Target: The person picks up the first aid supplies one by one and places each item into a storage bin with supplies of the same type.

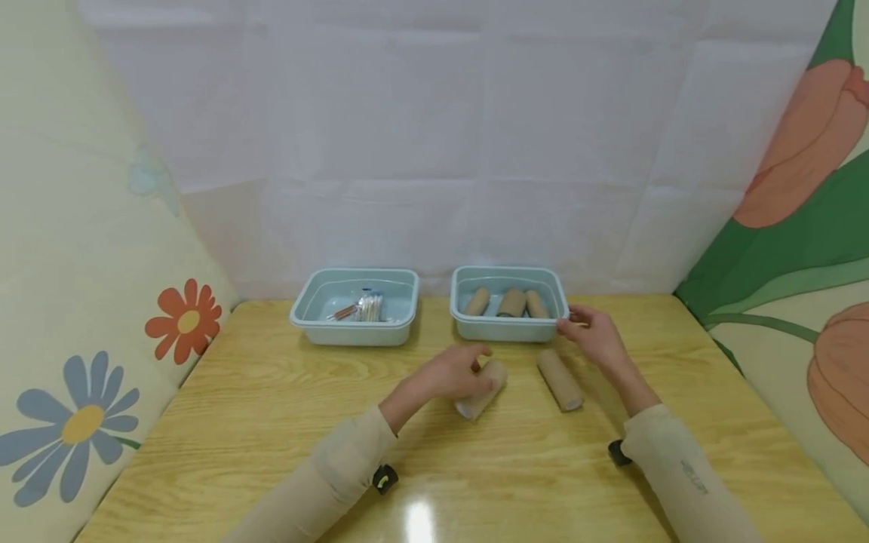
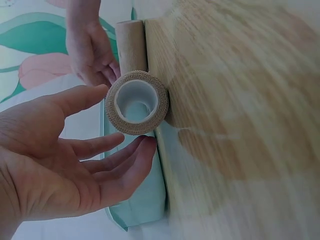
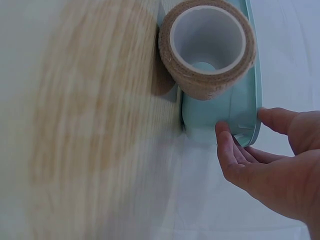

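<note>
A tan bandage roll [image 1: 483, 390] with a white core lies on the table. My left hand [image 1: 456, 375] is around its near side, fingers spread and loosely bent; in the left wrist view, thumb and fingers flank the roll [image 2: 116, 120] without closing on it. To the right lies a second tan bandage roll [image 1: 560, 381], whose hollow core [image 3: 207, 40] faces the right wrist camera. My right hand [image 1: 597, 339] holds the near right corner of a light-blue plastic bin [image 1: 505, 329], thumb at the rim and fingers bent about the corner. Three tan rolls [image 1: 512, 303] lie inside that bin.
Left of it stands a matching light-blue bin [image 1: 356, 335] with a clear packet of white sticks [image 1: 370, 308] and thin brown sticks [image 1: 342, 312]. A white cloth [image 1: 380, 136] hangs behind the wooden table [image 1: 271, 422]. Flower-patterned panels flank both sides.
</note>
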